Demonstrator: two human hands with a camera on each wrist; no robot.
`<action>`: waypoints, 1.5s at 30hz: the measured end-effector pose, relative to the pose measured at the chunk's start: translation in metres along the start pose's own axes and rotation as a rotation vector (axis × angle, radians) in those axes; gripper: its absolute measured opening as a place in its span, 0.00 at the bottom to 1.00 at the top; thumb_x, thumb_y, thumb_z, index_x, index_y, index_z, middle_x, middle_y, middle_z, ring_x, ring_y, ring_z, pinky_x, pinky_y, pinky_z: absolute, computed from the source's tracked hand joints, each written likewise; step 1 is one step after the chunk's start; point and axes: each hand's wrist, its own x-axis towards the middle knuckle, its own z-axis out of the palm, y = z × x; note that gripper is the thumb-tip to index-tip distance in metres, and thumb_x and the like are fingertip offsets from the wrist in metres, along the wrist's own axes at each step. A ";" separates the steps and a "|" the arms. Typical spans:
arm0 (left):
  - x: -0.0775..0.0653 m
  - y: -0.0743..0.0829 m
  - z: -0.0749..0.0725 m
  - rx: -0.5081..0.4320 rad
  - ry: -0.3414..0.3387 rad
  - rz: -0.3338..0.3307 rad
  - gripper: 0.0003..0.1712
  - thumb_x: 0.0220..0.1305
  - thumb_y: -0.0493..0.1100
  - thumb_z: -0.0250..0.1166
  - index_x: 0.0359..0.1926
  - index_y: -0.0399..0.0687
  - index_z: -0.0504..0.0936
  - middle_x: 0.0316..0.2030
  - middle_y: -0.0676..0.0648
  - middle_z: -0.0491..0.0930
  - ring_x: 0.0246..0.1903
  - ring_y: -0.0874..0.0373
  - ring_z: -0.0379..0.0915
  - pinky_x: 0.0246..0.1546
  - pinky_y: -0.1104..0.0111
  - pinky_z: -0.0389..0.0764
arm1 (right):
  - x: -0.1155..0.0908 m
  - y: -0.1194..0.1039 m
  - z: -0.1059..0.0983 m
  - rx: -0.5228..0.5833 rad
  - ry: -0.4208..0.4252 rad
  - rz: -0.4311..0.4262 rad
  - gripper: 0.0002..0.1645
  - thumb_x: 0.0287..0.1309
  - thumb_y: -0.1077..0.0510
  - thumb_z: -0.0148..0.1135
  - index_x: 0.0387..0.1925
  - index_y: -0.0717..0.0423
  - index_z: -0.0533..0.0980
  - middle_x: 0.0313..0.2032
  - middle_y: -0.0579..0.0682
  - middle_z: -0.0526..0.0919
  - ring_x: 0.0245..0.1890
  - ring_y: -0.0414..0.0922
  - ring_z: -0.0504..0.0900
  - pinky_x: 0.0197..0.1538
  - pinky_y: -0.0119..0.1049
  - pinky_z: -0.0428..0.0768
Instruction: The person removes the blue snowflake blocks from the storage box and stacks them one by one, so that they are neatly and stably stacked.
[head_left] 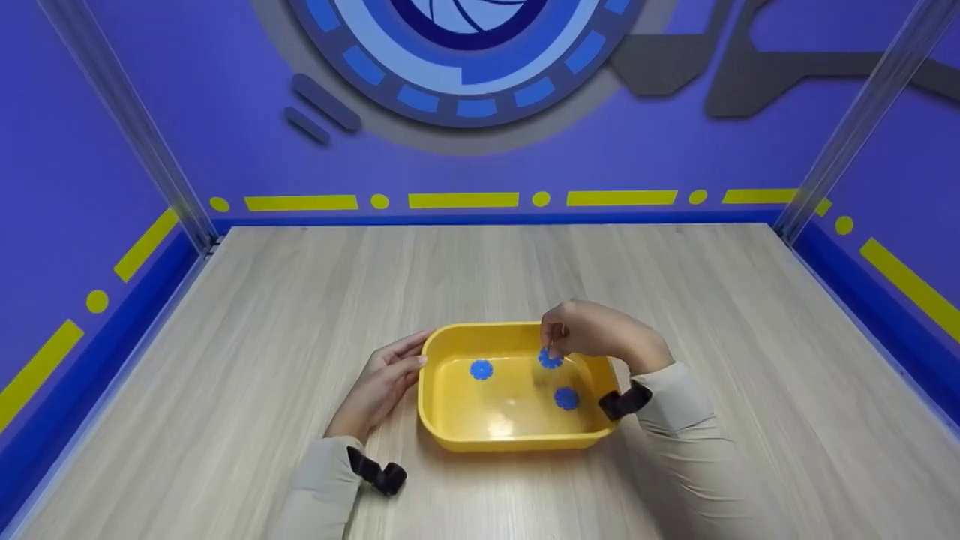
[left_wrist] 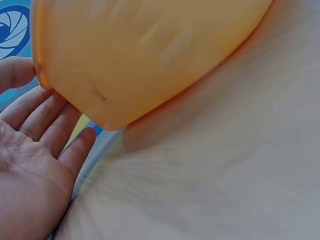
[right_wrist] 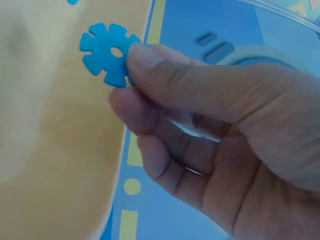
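Blue notched disc point(head_left: 549, 362), over the yellow tray point(head_left: 517, 444) at the head view's lower centre-right, is clamped in your right hand point(head_left: 600, 330) between thumb and fingers; favour a light edge pinch, your left hand point(head_left: 381, 386), fingers extended, bracing the tray's left rim.

Bare left hand point(head_left: 382, 382), bare right hand point(head_left: 600, 330), beige left sleeve point(head_left: 319, 480) reaching the wrist, matching right sleeve point(head_left: 694, 435) creased along the forearm, black left wristband point(head_left: 363, 464) with a stubby black wrist camera point(head_left: 391, 478), similar black right wristband point(head_left: 640, 392)
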 end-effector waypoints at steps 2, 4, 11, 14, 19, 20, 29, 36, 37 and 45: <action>0.000 0.000 0.000 -0.005 0.004 -0.005 0.35 0.63 0.33 0.58 0.70 0.30 0.58 0.69 0.35 0.62 0.61 0.56 0.70 0.61 0.65 0.74 | -0.004 0.003 -0.002 0.015 0.023 -0.011 0.02 0.56 0.62 0.66 0.29 0.54 0.80 0.28 0.44 0.82 0.28 0.40 0.75 0.36 0.32 0.80; 0.000 0.001 0.000 -0.006 0.006 -0.009 0.35 0.63 0.33 0.57 0.70 0.31 0.58 0.69 0.35 0.61 0.62 0.56 0.69 0.62 0.65 0.74 | -0.007 0.006 -0.004 0.025 0.046 -0.029 0.01 0.57 0.62 0.65 0.30 0.56 0.80 0.29 0.45 0.83 0.29 0.40 0.76 0.37 0.33 0.81; 0.000 0.001 0.001 -0.004 0.016 -0.013 0.35 0.63 0.33 0.58 0.70 0.31 0.59 0.69 0.36 0.61 0.62 0.57 0.69 0.62 0.64 0.73 | -0.019 0.019 -0.006 0.062 0.123 -0.046 0.03 0.58 0.64 0.63 0.34 0.57 0.82 0.32 0.47 0.85 0.31 0.40 0.79 0.40 0.34 0.84; 0.000 0.001 0.001 -0.006 0.000 0.001 0.34 0.63 0.33 0.57 0.69 0.30 0.58 0.69 0.36 0.62 0.61 0.57 0.70 0.60 0.65 0.75 | -0.026 0.025 -0.006 0.070 0.161 -0.052 0.04 0.59 0.65 0.63 0.35 0.56 0.82 0.32 0.46 0.85 0.32 0.41 0.79 0.40 0.34 0.84; 0.000 -0.001 0.000 0.003 -0.030 0.018 0.34 0.64 0.34 0.57 0.69 0.30 0.58 0.68 0.36 0.64 0.60 0.56 0.71 0.58 0.66 0.77 | -0.038 0.036 -0.003 0.068 0.228 -0.047 0.05 0.58 0.66 0.63 0.35 0.57 0.82 0.32 0.47 0.84 0.31 0.39 0.79 0.38 0.32 0.83; 0.000 -0.001 0.000 0.005 -0.030 0.017 0.34 0.64 0.34 0.57 0.69 0.30 0.58 0.68 0.36 0.64 0.60 0.56 0.71 0.58 0.66 0.77 | -0.040 0.038 -0.002 0.064 0.243 -0.045 0.04 0.58 0.66 0.63 0.35 0.57 0.82 0.32 0.47 0.84 0.30 0.39 0.78 0.38 0.31 0.83; 0.000 -0.001 -0.001 0.008 -0.024 0.011 0.35 0.64 0.34 0.58 0.70 0.30 0.58 0.69 0.35 0.62 0.62 0.54 0.69 0.60 0.65 0.75 | -0.059 0.060 0.006 0.118 0.361 -0.021 0.04 0.55 0.67 0.65 0.33 0.57 0.81 0.31 0.48 0.84 0.29 0.41 0.79 0.37 0.30 0.84; -0.001 -0.001 0.000 -0.003 -0.010 0.003 0.35 0.64 0.34 0.58 0.70 0.30 0.58 0.68 0.35 0.62 0.61 0.54 0.70 0.60 0.66 0.75 | -0.071 0.074 0.011 0.121 0.448 0.043 0.04 0.55 0.67 0.65 0.33 0.57 0.81 0.32 0.49 0.83 0.30 0.41 0.78 0.39 0.31 0.84; -0.001 -0.001 0.000 -0.003 -0.008 0.003 0.35 0.64 0.34 0.58 0.69 0.30 0.58 0.68 0.35 0.62 0.62 0.54 0.69 0.60 0.65 0.75 | -0.072 0.076 0.011 0.123 0.454 0.051 0.04 0.55 0.67 0.65 0.33 0.57 0.81 0.32 0.49 0.83 0.31 0.41 0.78 0.39 0.31 0.84; -0.001 -0.001 -0.001 -0.004 -0.012 0.010 0.34 0.64 0.34 0.58 0.69 0.30 0.59 0.69 0.36 0.62 0.62 0.54 0.69 0.61 0.64 0.75 | -0.077 0.094 0.014 0.155 0.441 0.129 0.04 0.56 0.68 0.64 0.34 0.58 0.81 0.32 0.51 0.84 0.30 0.43 0.77 0.36 0.27 0.81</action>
